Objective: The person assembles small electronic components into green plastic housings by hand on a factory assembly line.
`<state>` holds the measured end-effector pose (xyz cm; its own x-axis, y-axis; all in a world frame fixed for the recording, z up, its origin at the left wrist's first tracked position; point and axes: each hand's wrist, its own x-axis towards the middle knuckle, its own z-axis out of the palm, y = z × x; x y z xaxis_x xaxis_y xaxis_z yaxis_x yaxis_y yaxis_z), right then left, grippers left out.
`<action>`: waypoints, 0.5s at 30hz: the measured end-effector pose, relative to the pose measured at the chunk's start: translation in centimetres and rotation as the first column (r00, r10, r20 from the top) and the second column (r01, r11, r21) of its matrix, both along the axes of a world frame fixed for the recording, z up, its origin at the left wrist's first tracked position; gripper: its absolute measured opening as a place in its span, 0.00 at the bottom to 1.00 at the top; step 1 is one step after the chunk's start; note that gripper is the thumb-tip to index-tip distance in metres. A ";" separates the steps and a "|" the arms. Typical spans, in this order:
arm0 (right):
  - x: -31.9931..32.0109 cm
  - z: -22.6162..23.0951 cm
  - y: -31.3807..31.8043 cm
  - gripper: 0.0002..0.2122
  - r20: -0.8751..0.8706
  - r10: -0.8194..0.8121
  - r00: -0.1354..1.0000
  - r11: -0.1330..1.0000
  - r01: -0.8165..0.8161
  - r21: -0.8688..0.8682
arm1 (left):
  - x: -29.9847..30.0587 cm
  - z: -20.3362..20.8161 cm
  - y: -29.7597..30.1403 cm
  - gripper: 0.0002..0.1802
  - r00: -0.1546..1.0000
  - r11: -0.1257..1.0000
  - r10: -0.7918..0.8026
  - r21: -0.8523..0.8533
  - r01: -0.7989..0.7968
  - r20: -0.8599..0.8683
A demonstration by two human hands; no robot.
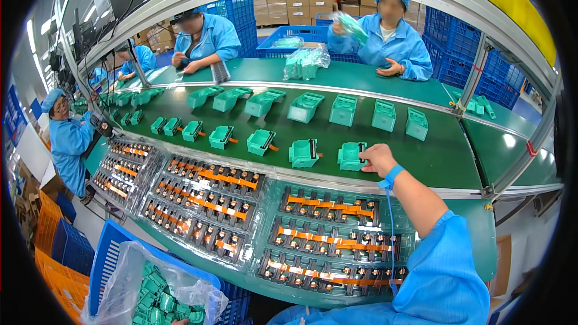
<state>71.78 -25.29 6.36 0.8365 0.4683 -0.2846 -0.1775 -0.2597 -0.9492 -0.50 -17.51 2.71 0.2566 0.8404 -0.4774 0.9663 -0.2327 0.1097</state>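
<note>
Workshop bg: stacked cartons beyond the dark green belt, several w/ small white labels, print too tiny to read. 4 co-workers clearly visible: 2 directly across belt, 1 farther along beyond it, 1 by its far-left end; poss. a 5th, mostly hidden. One across belt holds up a clear bag of green parts; another clear bag of them lies just beyond belt's far edge.

On belt, 2 rows of green housings. Far row: 7 distinct, plus a few at belt's left end, too small to count. Near row: also 7 distinct, plus approx. 3 farther left. Right grip, w/ blue wrist strap, is pinched on the right edge of the rightmost near-row housing, at its black insert; housing sits by belt's near edge.

Tabletop along belt's near side: 3 clear trays, 3 rows ea. of black parts w/ orange ribbons. Off belt's near-left: 1 blue basket w/ clear liner, heaped w/ green pcs.. Left grip: just a sliver by that heap; can't tell if clenched or loose.
</note>
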 end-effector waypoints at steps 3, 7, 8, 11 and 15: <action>-0.2 0.1 0.7 0.09 0.000 0.009 1.000 1.000 -0.009 -0.012 | -2.1 -3.6 0.7 0.28 0.864 0.960 0.125 -0.280 0.020 0.488; -1.0 1.4 -0.3 0.10 0.031 -0.001 1.000 1.000 0.002 -0.026 | -8.0 -11.0 2.2 0.31 0.966 0.911 -0.070 -0.377 0.164 0.249; -1.5 2.1 -0.8 0.10 0.204 0.052 0.978 0.994 -0.032 -0.101 | -8.5 -11.9 2.9 0.32 0.976 0.895 -0.136 -0.402 0.194 0.169; -3.0 4.4 -4.0 0.09 0.493 0.234 0.838 0.970 -0.164 -0.181 | -9.9 -12.4 3.1 0.28 0.921 0.892 -0.275 -0.283 0.352 0.276; -6.3 6.6 -9.2 0.05 0.671 0.603 0.432 0.783 -0.481 -0.394 | -1.6 3.2 2.4 0.28 0.851 0.988 0.111 -0.153 -0.037 0.513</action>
